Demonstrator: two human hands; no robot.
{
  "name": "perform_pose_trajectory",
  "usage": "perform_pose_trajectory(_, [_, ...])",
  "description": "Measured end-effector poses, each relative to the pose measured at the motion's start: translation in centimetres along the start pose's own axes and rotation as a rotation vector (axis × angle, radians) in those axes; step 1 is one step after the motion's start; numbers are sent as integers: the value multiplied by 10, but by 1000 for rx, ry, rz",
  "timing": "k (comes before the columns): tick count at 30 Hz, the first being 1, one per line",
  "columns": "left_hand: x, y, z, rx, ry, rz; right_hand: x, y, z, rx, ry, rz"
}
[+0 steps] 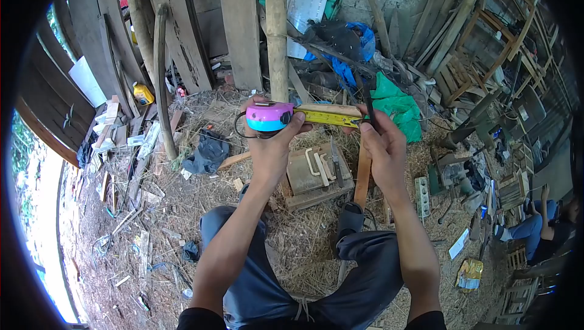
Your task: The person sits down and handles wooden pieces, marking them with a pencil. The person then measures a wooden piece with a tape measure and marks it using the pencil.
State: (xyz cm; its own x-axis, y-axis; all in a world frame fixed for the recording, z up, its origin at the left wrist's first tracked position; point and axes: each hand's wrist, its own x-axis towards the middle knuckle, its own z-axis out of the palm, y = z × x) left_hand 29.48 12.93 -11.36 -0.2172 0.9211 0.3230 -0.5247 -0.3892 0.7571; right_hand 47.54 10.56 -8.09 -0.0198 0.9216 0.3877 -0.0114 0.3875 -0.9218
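Observation:
My left hand [271, 150] is closed around a pink and blue tape measure [266, 117], with a dark strap looping off its left side. The yellow tape blade [322, 117] is pulled out a short way to the right. Along the blade's far edge lies a light wooden piece [340, 109], partly hidden by the blade. My right hand [386, 147] is closed at the other end, pinching the wooden piece and the blade's tip. A slim dark object [368, 100] sticks up from between its fingers; its kind is unclear.
Below my hands a wooden box-like block [301, 172] with a pale handle stands on the straw-strewn ground, a knife-like blade [337, 166] on it. A bamboo post [277, 38] rises ahead. Green sheeting [395, 108] lies beyond. Another person [541, 229] sits at the far right.

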Motion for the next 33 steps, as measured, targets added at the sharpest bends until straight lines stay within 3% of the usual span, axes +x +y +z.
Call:
perform_pose_trajectory(25, [-2, 1, 4, 54, 49, 69, 2, 9, -12, -120, -31, 132])
perform_pose_trajectory(28, [0, -3, 0, 73, 71, 78, 2, 14, -11, -6, 2, 80])
perform_pose_trajectory(31, [5, -6, -7, 76, 86, 18, 3, 11, -7, -60, -13, -120])
perform_pose_trajectory(33, [5, -4, -7, 71, 93, 11, 1, 2, -8, -106, -22, -72])
